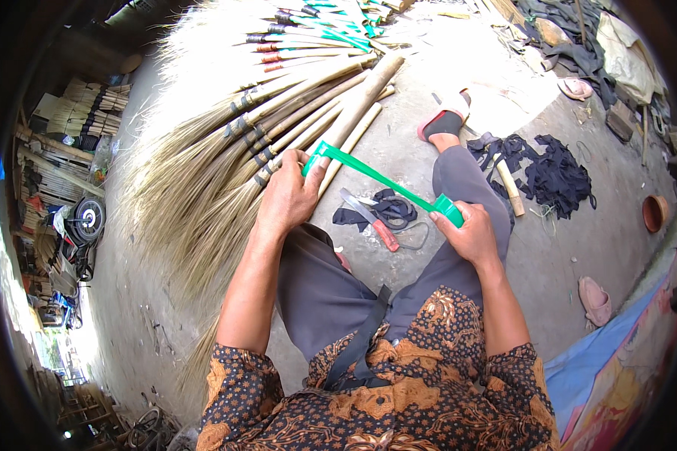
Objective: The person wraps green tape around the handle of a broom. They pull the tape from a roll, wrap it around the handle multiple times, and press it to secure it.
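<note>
Tape (pixel 380 179) is stretching taut at mid-frame between my left hand (pixel 289 197), pinching one end against a broom handle (pixel 353 113), and my right hand (pixel 470 233), gripping the roll.

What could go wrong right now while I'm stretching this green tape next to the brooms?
The thin green plastic tape, taut between the left hand and right hand, might snap or slip free. The red-handled knife lies on the concrete close beneath both hands, so a sudden jerk downward could meet its blade.
</note>
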The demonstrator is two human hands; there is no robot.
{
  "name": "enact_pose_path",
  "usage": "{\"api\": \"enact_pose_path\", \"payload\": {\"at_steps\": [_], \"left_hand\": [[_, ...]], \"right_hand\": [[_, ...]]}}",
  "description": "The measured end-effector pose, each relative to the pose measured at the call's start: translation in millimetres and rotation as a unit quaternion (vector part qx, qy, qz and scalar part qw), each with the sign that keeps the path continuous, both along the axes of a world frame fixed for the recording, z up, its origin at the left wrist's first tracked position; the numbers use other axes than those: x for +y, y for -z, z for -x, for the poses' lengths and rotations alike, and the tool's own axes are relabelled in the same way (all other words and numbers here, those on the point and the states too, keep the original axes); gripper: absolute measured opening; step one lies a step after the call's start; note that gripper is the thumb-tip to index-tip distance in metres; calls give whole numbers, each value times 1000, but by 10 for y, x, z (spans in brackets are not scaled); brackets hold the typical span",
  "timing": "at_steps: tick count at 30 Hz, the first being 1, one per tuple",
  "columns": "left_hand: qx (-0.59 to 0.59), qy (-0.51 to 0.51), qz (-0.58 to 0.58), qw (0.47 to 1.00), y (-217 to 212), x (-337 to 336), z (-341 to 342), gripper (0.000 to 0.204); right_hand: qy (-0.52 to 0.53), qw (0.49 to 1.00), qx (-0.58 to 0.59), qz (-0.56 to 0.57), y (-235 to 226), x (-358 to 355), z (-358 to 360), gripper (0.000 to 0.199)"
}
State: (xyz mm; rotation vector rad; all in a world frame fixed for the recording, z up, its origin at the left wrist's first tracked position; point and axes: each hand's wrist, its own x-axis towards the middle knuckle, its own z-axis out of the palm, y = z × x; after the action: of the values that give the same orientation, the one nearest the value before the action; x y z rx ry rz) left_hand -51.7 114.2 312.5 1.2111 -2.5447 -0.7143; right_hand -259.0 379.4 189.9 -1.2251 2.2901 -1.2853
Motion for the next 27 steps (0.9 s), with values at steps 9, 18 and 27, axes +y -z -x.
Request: {"api": "enact_pose_path", "payload": {"at_steps": [9,18,27], "left_hand": [[-45,32,75,996,20,-13,-43,54],[-9,62,121,991,113,-1,-62,52],[-50,78,98,991,8,138,23,58]], "right_hand": [[-21,984,-175,-31,-12,-201,30,43],[-54,958,-279,-50,46,-221,95,46],[-75,941,-326,-45,177,-347,67,43]]}}
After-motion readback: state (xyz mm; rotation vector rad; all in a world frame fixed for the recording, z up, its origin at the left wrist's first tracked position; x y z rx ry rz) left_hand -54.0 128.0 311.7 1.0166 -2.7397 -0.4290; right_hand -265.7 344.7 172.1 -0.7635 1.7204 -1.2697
